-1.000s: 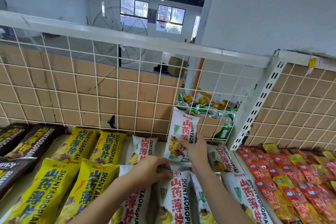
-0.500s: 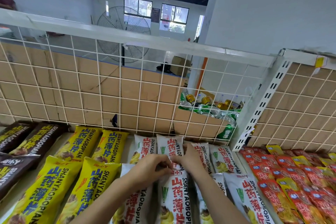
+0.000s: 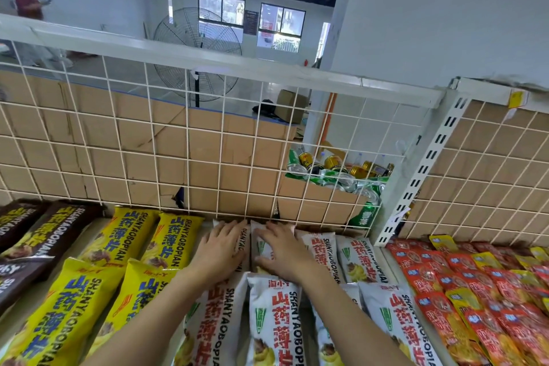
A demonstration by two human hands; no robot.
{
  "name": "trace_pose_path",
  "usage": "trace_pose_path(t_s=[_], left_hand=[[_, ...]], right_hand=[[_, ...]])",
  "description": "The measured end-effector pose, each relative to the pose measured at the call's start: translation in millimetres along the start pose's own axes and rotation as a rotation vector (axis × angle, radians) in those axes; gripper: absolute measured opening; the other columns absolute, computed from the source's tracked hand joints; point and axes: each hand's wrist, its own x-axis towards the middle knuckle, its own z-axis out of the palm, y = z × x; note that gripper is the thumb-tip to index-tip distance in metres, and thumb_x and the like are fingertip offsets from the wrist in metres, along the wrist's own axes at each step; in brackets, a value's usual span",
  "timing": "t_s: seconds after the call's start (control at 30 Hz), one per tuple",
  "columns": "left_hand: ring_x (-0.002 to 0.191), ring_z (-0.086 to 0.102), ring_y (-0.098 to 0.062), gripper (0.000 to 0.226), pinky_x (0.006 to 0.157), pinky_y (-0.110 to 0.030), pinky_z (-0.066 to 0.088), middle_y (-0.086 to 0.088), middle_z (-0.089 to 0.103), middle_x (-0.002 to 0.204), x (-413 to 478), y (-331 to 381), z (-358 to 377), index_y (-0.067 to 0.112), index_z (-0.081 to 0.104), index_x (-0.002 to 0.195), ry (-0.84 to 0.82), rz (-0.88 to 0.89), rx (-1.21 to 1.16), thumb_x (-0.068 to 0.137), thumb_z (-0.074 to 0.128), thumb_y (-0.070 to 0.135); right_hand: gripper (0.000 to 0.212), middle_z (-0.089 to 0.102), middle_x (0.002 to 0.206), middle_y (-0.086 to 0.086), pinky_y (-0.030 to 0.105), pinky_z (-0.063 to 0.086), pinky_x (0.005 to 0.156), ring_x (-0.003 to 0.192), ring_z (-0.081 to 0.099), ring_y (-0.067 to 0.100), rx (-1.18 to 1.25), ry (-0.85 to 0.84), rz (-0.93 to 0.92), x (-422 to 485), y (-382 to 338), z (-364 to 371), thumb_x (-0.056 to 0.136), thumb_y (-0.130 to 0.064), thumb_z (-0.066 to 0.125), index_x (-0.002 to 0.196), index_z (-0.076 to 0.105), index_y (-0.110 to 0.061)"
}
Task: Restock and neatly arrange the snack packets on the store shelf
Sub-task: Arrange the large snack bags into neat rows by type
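The wire grid (image 3: 178,142) stands behind all the rows. Yellow packets (image 3: 74,306) lie to our left and red packets (image 3: 475,291) to our right. The white snack packets (image 3: 276,321) run between them in two rows. Our left hand (image 3: 221,249) and right hand (image 3: 283,251) lie flat with fingers straight, side by side but not touching. Each presses on a back-row white packet (image 3: 261,246) whose far end meets the foot of the grid. The front-row packets lie beneath our forearms.

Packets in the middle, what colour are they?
The middle packets are white with red writing; head view.
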Motion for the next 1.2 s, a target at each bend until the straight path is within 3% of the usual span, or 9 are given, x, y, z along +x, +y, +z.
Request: trace_pose_path(t_s=[0.1,0.3,0.47,0.67,0.73,0.8,0.93,1.03,1.2], left_hand=[[0.145,-0.007,-0.024,0.065,0.116,-0.043,0.007,-0.001,-0.002,0.158,8.7,-1.4,3.6,0.026,0.008,0.15,-0.136,-0.06,-0.054,0.097,0.04,0.042],[0.144,-0.009,-0.029,0.066,0.117,-0.041,0.001,-0.007,-0.003,0.158,17.1,-1.6,8.3,0.024,0.011,0.15,-0.155,-0.083,-0.154,0.095,0.045,0.039],[0.144,-0.004,-0.028,0.068,0.116,-0.038,0.004,-0.004,0.0,0.158,15.9,2.8,6.3,0.027,0.013,0.149,-0.149,-0.072,-0.154,0.093,0.05,0.038],[0.143,-0.003,-0.026,0.067,0.115,-0.044,0.015,0.0,0.003,0.158,15.2,7.1,9.0,0.029,0.02,0.147,-0.146,-0.062,-0.182,0.09,0.053,0.04],[0.144,-0.001,-0.025,0.063,0.114,-0.048,0.016,0.002,0.004,0.158,13.4,9.2,9.4,0.031,0.021,0.147,-0.115,-0.091,-0.178,0.092,0.05,0.041],[0.144,0.001,-0.024,0.058,0.115,-0.049,0.011,0.001,0.007,0.157,10.8,13.7,8.6,0.031,0.022,0.146,-0.059,-0.093,-0.11,0.094,0.045,0.042],[0.145,0.002,-0.022,0.055,0.116,-0.044,0.0,-0.001,0.012,0.157,8.6,33.8,7.6,0.027,0.027,0.145,-0.011,0.049,-0.015,0.095,0.041,0.045],[0.144,0.008,-0.022,0.06,0.116,-0.039,0.008,-0.002,0.014,0.157,12.0,50.1,1.2,0.026,0.027,0.146,-0.088,0.11,-0.063,0.093,0.047,0.045],[0.139,0.024,-0.027,0.066,0.111,-0.038,0.026,-0.006,0.02,0.154,22.8,66.9,-14.9,0.024,0.026,0.147,-0.268,0.081,-0.113,0.09,0.055,0.042]], right_hand=[[0.066,0.006,0.158,0.001,0.047,0.013,0.115,0.145,0.003,0.022,0.023,-0.043,0.066,4.0,5.4,8.7,0.091,-0.05,0.047,0.147,0.017,-0.033],[0.074,-0.002,0.158,0.006,0.047,0.006,0.116,0.144,-0.005,0.029,0.027,-0.09,0.155,7.0,5.9,14.0,0.088,-0.056,0.045,0.148,0.006,-0.036],[0.082,-0.006,0.158,0.006,0.049,0.004,0.116,0.143,-0.013,0.034,0.101,-0.1,0.157,2.9,7.2,12.4,0.085,-0.057,0.052,0.148,0.005,-0.035],[0.088,-0.01,0.157,0.006,0.051,0.004,0.115,0.141,-0.018,0.038,0.205,-0.088,0.208,1.0,8.2,10.1,0.082,-0.052,0.06,0.149,0.005,-0.034],[0.086,-0.004,0.158,0.004,0.048,0.007,0.116,0.143,-0.01,0.036,0.267,-0.056,0.212,1.0,9.1,6.9,0.083,-0.051,0.06,0.149,0.009,-0.03],[0.071,0.014,0.156,0.004,0.041,0.019,0.115,0.143,0.012,0.03,0.327,0.078,0.222,1.5,12.8,4.0,0.088,-0.044,0.055,0.147,0.021,-0.023],[0.036,0.054,0.131,0.007,0.034,0.043,0.099,0.118,0.05,0.024,0.185,0.334,0.278,2.8,36.1,-6.2,0.094,-0.02,0.045,0.129,0.052,-0.017],[0.031,0.066,0.113,0.009,0.034,0.047,0.088,0.105,0.058,0.026,0.062,0.297,0.267,3.4,57.4,-15.5,0.092,-0.015,0.044,0.113,0.066,-0.016],[0.033,0.063,0.118,0.009,0.036,0.043,0.092,0.11,0.054,0.029,-0.001,0.167,0.19,9.1,72.4,-20.8,0.093,-0.018,0.04,0.116,0.064,-0.018]])
